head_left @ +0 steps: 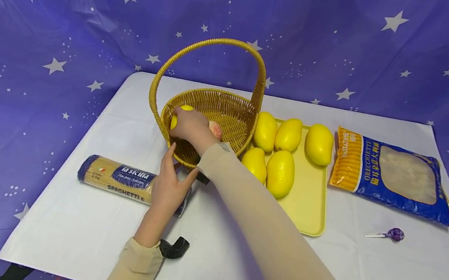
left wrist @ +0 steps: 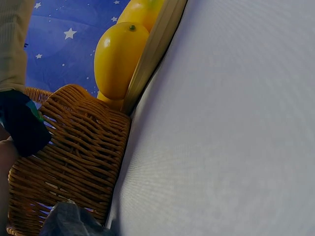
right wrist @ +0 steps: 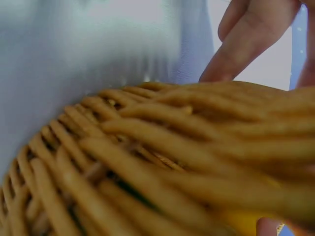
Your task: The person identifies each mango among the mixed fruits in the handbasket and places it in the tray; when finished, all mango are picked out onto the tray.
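The wicker basket (head_left: 231, 112) with a tall arched handle stands on the table. My right hand (head_left: 193, 126) reaches down into its left side and holds a yellow mango (head_left: 186, 107), partly hidden under the fingers. Next to that hand, inside the basket, lies a pinkish peach (head_left: 215, 130). My left hand (head_left: 170, 185) is at the basket's near side, thumb and forefinger spread, fingertips touching the outside near the rim. In the right wrist view the woven wall (right wrist: 162, 142) fills much of the picture, with left-hand fingers (right wrist: 256, 37) beyond it.
A spaghetti pack (head_left: 117, 178) lies left, partly behind the left hand. Right of the basket, a yellow tray (head_left: 305, 207) bears several mangoes (head_left: 281, 173). Farther right are a blue orecchiette bag (head_left: 399, 175) and a purple lollipop (head_left: 396, 234). A starry cloth (head_left: 327, 40) hangs behind.
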Action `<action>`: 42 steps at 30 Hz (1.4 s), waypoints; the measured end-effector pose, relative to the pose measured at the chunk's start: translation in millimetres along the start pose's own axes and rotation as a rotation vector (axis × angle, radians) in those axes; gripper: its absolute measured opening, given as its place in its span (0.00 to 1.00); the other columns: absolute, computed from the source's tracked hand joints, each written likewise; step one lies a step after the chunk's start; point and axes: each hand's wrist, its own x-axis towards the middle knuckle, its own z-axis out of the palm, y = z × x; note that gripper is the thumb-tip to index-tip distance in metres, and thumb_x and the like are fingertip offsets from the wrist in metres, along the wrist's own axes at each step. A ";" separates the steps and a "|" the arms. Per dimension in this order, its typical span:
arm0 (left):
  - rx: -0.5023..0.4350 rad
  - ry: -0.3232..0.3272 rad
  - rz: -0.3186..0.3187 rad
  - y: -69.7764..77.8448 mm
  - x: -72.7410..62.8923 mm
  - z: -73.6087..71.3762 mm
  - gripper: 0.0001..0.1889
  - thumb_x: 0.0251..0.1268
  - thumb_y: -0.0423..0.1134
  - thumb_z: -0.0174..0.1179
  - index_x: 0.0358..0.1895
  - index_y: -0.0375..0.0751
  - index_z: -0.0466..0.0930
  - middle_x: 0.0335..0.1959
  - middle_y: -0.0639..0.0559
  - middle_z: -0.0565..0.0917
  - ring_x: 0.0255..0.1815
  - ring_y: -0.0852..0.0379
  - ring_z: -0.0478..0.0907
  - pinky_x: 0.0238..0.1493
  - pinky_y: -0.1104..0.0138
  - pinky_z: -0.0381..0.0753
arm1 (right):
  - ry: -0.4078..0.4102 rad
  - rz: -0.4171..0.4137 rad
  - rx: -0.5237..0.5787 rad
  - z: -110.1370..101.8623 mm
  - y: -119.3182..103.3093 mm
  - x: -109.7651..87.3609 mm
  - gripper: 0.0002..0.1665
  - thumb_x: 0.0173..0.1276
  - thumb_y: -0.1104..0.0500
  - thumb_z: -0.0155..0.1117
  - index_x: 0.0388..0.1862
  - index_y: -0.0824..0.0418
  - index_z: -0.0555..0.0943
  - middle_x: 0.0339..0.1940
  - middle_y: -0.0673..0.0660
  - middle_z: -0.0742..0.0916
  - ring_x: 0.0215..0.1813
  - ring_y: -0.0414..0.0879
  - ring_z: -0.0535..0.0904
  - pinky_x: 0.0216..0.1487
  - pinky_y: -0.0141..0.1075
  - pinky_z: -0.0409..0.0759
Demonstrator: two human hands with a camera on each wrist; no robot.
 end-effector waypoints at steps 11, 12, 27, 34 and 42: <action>-0.011 -0.001 -0.020 0.5 0.4 -0.3 0.48 0.60 0.66 0.57 0.77 0.53 0.44 0.72 0.45 0.61 0.59 0.47 0.75 0.50 0.48 0.75 | 0.042 0.000 0.067 0.2 3.2 -2.9 0.43 0.58 0.45 0.70 0.72 0.42 0.66 0.57 0.49 0.81 0.49 0.45 0.77 0.33 0.38 0.76; -0.012 0.001 -0.021 0.5 0.6 0.0 0.48 0.60 0.67 0.57 0.77 0.53 0.44 0.72 0.46 0.61 0.59 0.47 0.75 0.50 0.48 0.75 | 0.050 -0.003 0.075 0.0 3.9 -3.6 0.43 0.57 0.45 0.70 0.72 0.42 0.66 0.57 0.50 0.81 0.49 0.45 0.76 0.33 0.38 0.76; -0.006 -0.011 -0.046 3.9 0.5 -0.1 0.50 0.58 0.69 0.56 0.78 0.53 0.44 0.73 0.44 0.59 0.59 0.46 0.74 0.51 0.47 0.74 | 0.149 -0.139 0.317 -21.1 37.6 -30.2 0.44 0.58 0.50 0.70 0.73 0.43 0.65 0.53 0.56 0.77 0.45 0.48 0.73 0.37 0.38 0.76; -0.008 -0.008 -0.052 3.9 0.4 0.5 0.50 0.57 0.69 0.57 0.77 0.52 0.44 0.73 0.45 0.59 0.60 0.46 0.73 0.54 0.47 0.73 | 0.216 -0.172 0.401 -35.8 56.9 -58.3 0.43 0.57 0.49 0.72 0.72 0.42 0.67 0.57 0.57 0.77 0.50 0.48 0.72 0.44 0.41 0.76; -0.007 -0.028 -0.060 4.8 1.0 -1.4 0.51 0.57 0.71 0.56 0.78 0.52 0.42 0.74 0.44 0.57 0.61 0.45 0.73 0.54 0.47 0.72 | 0.307 -0.229 0.550 -47.4 89.0 -114.6 0.43 0.57 0.52 0.74 0.71 0.43 0.68 0.67 0.53 0.72 0.57 0.49 0.73 0.48 0.36 0.78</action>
